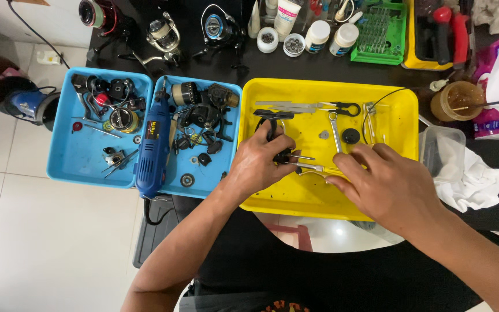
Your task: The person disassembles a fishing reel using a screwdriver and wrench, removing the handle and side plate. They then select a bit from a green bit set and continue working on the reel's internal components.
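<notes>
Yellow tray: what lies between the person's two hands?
In the head view, a thin metal rod spans the gap between the left hand and right hand, over the yellow tray floor.

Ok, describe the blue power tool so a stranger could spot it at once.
Start at the big yellow tray under both hands, then move to the two blue trays beside it. The blue rotary tool lies lengthwise across the seam between them. It is the only long, solid blue body among small dark reel parts.
</notes>
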